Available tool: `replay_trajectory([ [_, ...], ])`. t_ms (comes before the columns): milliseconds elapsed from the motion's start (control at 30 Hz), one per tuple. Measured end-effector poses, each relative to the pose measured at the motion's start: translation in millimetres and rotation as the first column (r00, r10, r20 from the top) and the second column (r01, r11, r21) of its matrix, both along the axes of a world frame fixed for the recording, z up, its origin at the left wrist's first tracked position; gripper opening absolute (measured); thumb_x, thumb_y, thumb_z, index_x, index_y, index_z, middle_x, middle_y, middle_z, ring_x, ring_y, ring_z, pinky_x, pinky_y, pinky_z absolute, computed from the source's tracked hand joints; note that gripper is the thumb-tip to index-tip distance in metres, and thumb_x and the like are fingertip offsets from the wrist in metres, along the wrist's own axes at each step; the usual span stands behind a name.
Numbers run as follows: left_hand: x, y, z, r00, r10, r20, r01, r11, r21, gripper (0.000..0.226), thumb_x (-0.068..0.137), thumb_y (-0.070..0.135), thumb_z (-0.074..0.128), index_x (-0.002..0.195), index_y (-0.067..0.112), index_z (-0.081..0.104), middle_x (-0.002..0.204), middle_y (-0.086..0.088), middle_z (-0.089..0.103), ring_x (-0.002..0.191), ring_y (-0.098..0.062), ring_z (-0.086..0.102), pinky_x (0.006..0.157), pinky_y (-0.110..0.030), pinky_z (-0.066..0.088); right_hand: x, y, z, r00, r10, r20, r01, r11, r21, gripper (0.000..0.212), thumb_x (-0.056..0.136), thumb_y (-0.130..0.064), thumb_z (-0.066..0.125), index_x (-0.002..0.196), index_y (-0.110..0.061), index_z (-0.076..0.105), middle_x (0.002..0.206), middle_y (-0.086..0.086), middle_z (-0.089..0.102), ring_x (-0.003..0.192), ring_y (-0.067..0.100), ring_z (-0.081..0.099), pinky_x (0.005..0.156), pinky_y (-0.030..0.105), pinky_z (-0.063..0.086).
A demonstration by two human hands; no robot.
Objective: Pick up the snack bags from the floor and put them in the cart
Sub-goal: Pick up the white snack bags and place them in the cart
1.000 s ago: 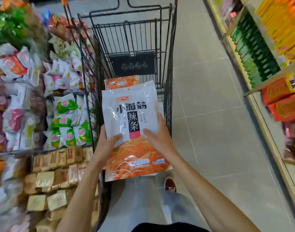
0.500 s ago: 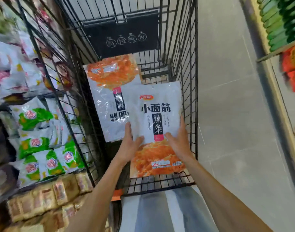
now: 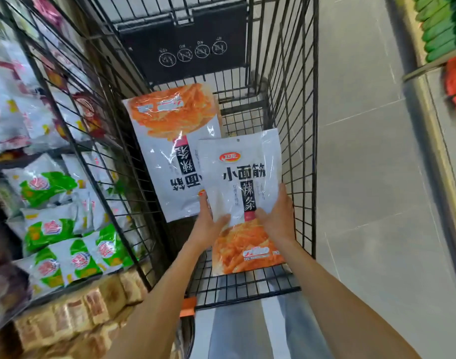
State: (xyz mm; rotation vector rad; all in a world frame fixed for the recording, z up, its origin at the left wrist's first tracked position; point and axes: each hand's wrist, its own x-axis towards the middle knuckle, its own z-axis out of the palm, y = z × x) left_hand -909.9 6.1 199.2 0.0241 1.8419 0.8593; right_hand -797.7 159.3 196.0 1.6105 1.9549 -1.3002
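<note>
Inside the black wire cart [image 3: 291, 104] I hold a white and orange snack bag [image 3: 243, 177] low over the basket floor. My left hand [image 3: 207, 224] grips its left edge with the thumb on the front. My right hand [image 3: 277, 216] grips its right edge the same way. A second, identical snack bag [image 3: 167, 130] lies flat in the cart, turned upside down, and the held bag partly covers its lower right corner.
Shelves of green and white snack packs [image 3: 58, 229] and wrapped cakes [image 3: 74, 314] stand close on the left of the cart. Grey tiled floor [image 3: 364, 177] runs along the right. A shelf with green and orange packs [image 3: 444, 42] is at far right.
Both hands have carried the bag from above the cart's rim down into the basket, beside and partly over the bag lying there. The view has moved closer to the cart.
</note>
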Motion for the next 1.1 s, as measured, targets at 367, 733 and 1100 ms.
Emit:
replay_trajectory([
  [367, -26, -11, 41, 0.913, -0.402, -0.076, 0.383, 0.905, -0.183, 0.047, 0.103, 0.026, 0.050, 0.148, 0.022, 0.036, 0.122, 0.005, 0.055, 0.113, -0.020, 0.058, 0.092, -0.031, 0.044, -6, 9, 51, 0.900, 0.372, 0.229, -0.386, 0.922, 0.019, 0.062, 0.092, -0.023, 0.062, 0.145, -0.009, 0.034, 0.142, 0.016, 0.038, 0.126, 0.032, 0.046, 0.095, 0.039, 0.046],
  [733, -79, 26, 134, 0.498, -0.833, -0.241, 0.640, 0.541, -0.546, 0.044, 0.103, 0.036, 0.041, 0.143, 0.019, 0.042, 0.133, -0.010, 0.059, 0.119, -0.032, 0.059, 0.090, -0.039, 0.048, -57, 60, 136, 0.559, 0.792, 0.245, -0.771, 0.605, -0.196, 0.052, 0.099, -0.038, 0.051, 0.143, -0.011, 0.047, 0.147, 0.011, 0.048, 0.132, 0.029, 0.048, 0.102, 0.034, 0.043],
  [1100, -101, 92, 229, 0.185, -0.943, -0.277, 0.669, 0.327, -0.668, 0.046, 0.101, 0.042, 0.047, 0.138, 0.015, 0.053, 0.138, -0.007, 0.058, 0.124, -0.029, 0.057, 0.100, -0.042, 0.049, -74, 117, 221, 0.451, 0.813, 0.368, -0.859, 0.507, -0.066, 0.056, 0.096, -0.045, 0.051, 0.135, -0.005, 0.056, 0.140, 0.011, 0.055, 0.122, 0.031, 0.056, 0.103, 0.040, 0.046],
])
